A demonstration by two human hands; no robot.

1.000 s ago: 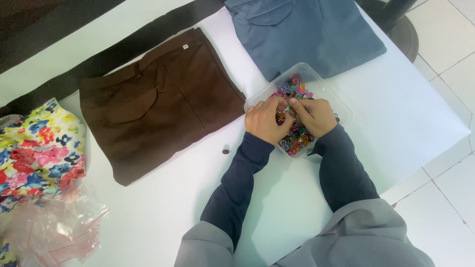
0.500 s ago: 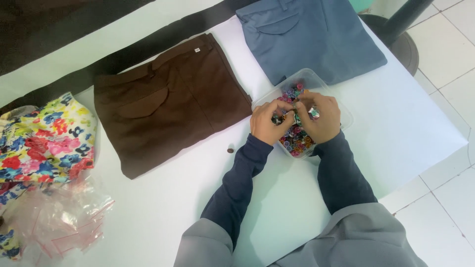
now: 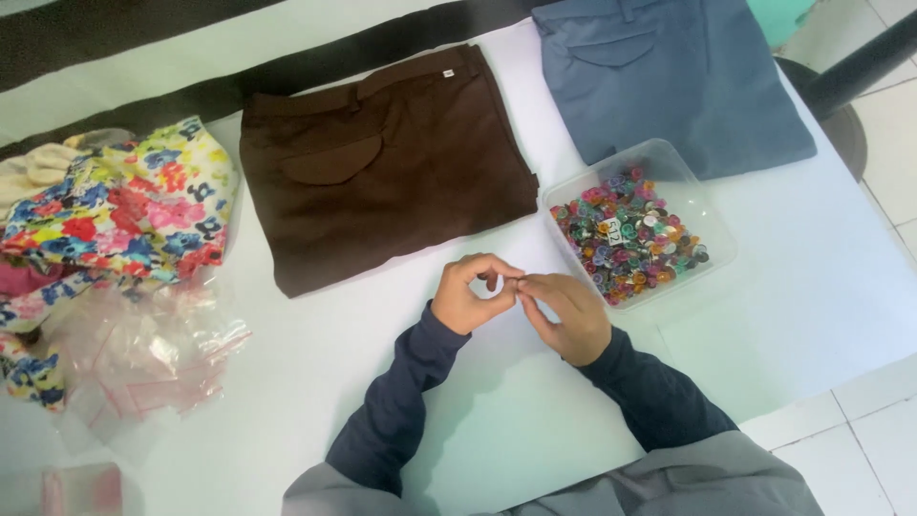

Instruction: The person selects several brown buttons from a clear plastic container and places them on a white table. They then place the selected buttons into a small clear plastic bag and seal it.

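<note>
Both hands meet fingertip to fingertip, left hand (image 3: 468, 296) and right hand (image 3: 568, 313) pinching something tiny; best kept low over the desk (image 3: 478, 430), near the button tub (image 3: 712, 248).

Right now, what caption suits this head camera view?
Two hands, left hand and right hand, meet fingertips beside a clear tub of coloured buttons near folded brown trousers.

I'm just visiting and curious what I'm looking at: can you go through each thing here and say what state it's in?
Left hand: fingertips pinched against the right hand's, above the table; anything held is too small to tell.
Right hand: fingertips meeting the left's.
Clear plastic tub: open, filled with colourful buttons.
Brown trousers: folded, lying flat.
Blue trousers: folded, lying flat.
Floral cloth: bunched up.
Clear plastic bags: crumpled.
</note>
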